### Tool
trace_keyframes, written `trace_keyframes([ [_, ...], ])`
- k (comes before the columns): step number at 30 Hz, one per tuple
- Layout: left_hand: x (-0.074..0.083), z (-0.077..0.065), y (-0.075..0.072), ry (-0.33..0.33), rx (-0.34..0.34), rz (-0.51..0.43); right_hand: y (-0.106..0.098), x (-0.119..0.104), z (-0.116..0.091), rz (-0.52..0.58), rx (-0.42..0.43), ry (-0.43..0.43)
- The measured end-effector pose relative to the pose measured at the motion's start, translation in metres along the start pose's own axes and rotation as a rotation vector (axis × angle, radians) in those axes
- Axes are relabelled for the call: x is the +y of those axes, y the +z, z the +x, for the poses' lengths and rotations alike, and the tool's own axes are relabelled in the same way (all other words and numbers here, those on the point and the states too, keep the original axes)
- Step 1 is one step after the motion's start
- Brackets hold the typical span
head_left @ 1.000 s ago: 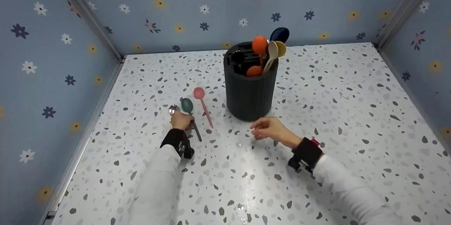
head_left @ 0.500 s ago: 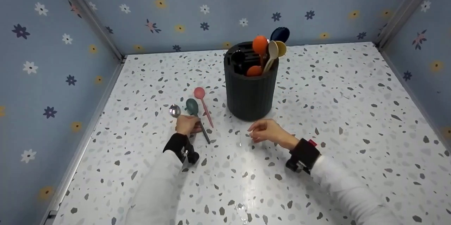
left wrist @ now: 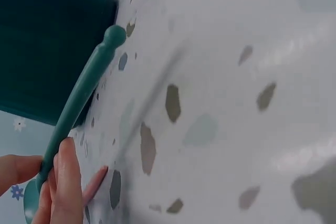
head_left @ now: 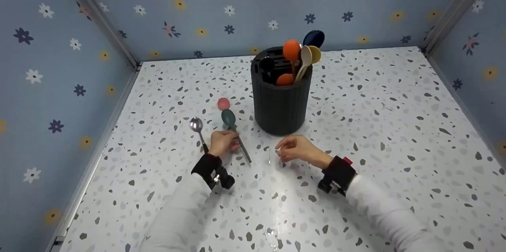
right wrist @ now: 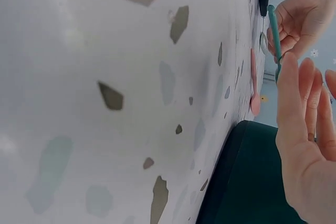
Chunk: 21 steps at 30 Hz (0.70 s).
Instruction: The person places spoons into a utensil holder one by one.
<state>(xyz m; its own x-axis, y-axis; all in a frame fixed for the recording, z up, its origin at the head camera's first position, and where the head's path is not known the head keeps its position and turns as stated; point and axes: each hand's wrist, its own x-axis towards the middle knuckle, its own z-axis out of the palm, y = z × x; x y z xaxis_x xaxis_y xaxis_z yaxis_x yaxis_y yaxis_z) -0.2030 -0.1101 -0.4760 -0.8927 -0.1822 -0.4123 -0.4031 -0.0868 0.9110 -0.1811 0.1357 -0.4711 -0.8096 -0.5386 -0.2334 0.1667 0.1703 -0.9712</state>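
Observation:
My left hand (head_left: 222, 142) pinches a dark green spoon (head_left: 228, 117) by its handle, bowl pointing away from me. In the left wrist view the spoon's handle (left wrist: 79, 98) slants above the tabletop, its shadow apart from it. Beneath, a pink spoon (head_left: 223, 104) lies on the table, its handle mostly hidden by the hand and the green spoon. A metal spoon with a dark handle (head_left: 195, 124) lies left of that hand. My right hand (head_left: 298, 150) holds nothing, fingers loosely bent, in front of the black utensil holder (head_left: 278, 110).
Several utensils stand in the holder's top: orange spoons (head_left: 291, 50), a cream spoon (head_left: 306, 56), a yellow one (head_left: 315, 54), a dark blue one (head_left: 314, 38) and a black one (head_left: 267, 64). Flowered panels (head_left: 253, 7) wall the speckled table (head_left: 375, 125) at the back and sides.
The left hand has carried the green spoon rightward, over the pink spoon's handle, uncovering the metal spoon's handle. The right hand has shifted slightly left.

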Motion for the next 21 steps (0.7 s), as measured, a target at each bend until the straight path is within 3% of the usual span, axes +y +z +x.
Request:
trace_keyframes([
  [8,-0.004,-0.016,0.021,-0.034,-0.056,-0.042,0.004,0.003,0.002,-0.019,-0.017,0.008],
  [21,0.003,-0.04,0.047,0.049,-0.141,-0.073,0.007,0.003,-0.001,-0.051,-0.06,-0.033],
])
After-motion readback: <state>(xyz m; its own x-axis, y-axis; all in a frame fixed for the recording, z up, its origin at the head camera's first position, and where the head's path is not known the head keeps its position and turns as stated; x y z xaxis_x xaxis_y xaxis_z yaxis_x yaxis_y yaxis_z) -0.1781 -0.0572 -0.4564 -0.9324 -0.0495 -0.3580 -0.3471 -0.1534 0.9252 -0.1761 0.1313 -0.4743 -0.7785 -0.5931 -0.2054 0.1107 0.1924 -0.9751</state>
